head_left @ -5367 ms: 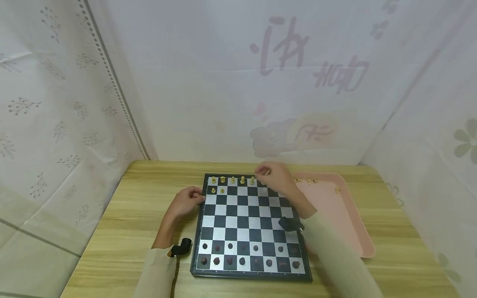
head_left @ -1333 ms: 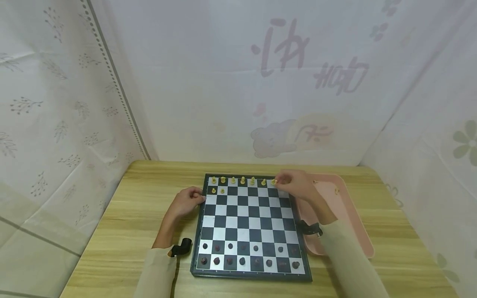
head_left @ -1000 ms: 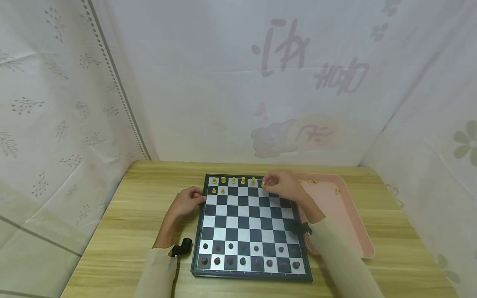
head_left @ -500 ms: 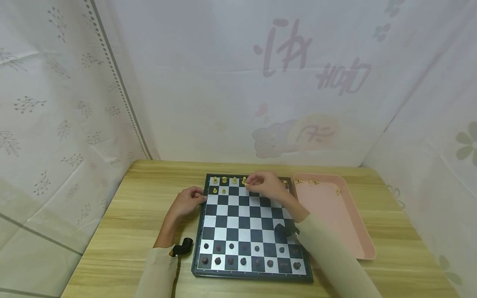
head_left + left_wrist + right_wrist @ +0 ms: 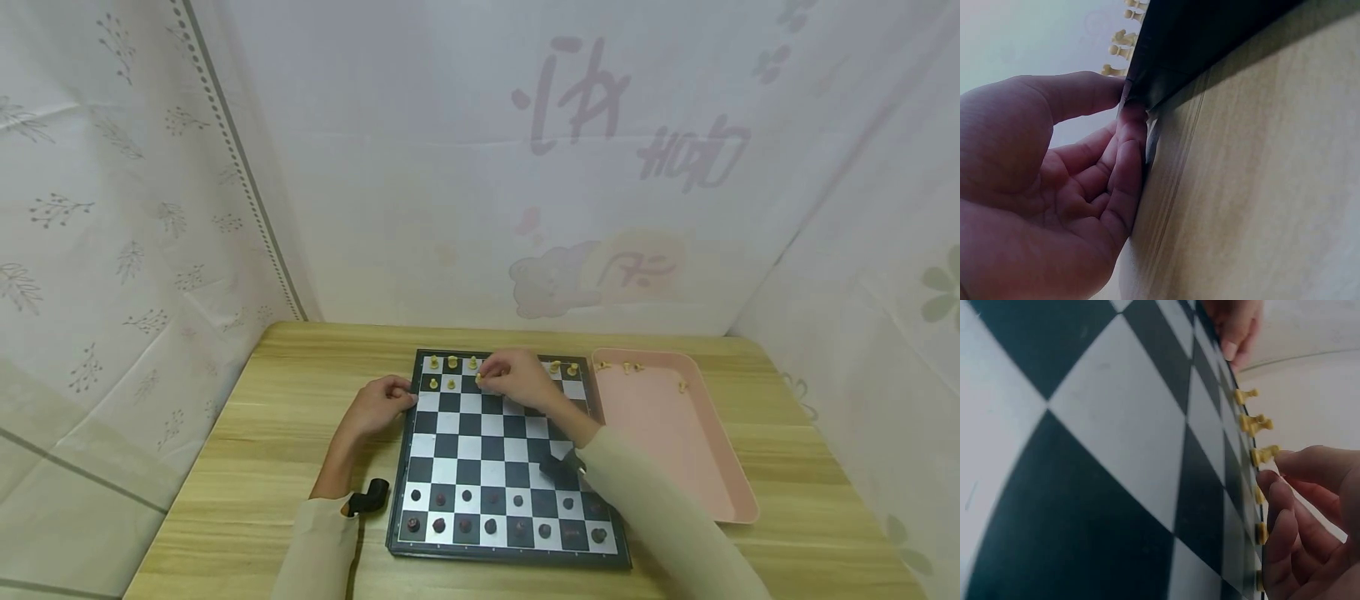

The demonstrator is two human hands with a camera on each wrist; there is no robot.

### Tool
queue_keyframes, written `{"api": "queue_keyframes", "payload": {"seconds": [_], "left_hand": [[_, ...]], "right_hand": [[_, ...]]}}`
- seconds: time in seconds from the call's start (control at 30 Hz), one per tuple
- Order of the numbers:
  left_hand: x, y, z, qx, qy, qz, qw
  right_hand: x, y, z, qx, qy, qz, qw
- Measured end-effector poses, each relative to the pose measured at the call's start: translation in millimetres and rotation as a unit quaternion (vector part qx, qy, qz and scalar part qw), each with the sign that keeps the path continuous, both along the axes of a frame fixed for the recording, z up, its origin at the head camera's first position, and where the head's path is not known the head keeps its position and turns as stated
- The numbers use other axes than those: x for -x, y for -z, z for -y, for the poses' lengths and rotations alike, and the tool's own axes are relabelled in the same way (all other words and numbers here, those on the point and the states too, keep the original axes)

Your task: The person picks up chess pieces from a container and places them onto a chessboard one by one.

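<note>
A black-and-silver chessboard (image 5: 495,450) lies on the wooden table. Yellow pieces (image 5: 452,362) stand along its far rows, and dark pieces (image 5: 491,526) fill the two near rows. My right hand (image 5: 483,379) hovers over the far left part of the board and pinches a small yellow piece (image 5: 1264,454) just above the second row, beside two yellow pawns (image 5: 442,384). My left hand (image 5: 401,398) grips the board's left edge (image 5: 1147,94), thumb on top and fingers against the side.
A pink tray (image 5: 675,433) sits right of the board with a few loose yellow pieces (image 5: 628,367) at its far end. Patterned cloth walls close in the table on three sides. Bare wood shows left of the board.
My right hand has travelled left from the board's far right corner, where two more yellow pieces now stand, to the far left part of the board. The left hand has stayed put.
</note>
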State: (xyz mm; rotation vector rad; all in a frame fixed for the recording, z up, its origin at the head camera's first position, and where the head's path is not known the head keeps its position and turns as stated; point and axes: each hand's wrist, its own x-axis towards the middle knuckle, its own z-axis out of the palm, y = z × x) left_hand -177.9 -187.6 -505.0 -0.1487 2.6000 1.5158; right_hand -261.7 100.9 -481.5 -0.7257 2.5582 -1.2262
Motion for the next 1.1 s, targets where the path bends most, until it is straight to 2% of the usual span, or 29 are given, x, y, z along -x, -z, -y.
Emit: {"api": "queue_keyframes", "payload": {"seconds": [0.37, 0.63, 0.9, 1.1], "left_hand": [[-0.1, 0.1, 0, -0.002, 0.003, -0.004, 1.0], [0.0, -0.8, 2, -0.022, 0.002, 0.0, 0.9998], [-0.5, 0.4, 8, -0.081, 0.021, 0.004, 0.9965], [0.0, 0.8, 9, -0.091, 0.028, 0.002, 0.9954]], "right_hand": [[-1.5, 5.6, 11, -0.066, 0.004, -0.04, 0.997], [-6.7, 0.3, 18, -0.104, 0.02, -0.073, 0.992], [-12.4, -5.3, 15, -0.108, 0.03, -0.076, 0.991], [-14.9, -17.1, -6, -0.078, 0.05, -0.073, 0.993]]}}
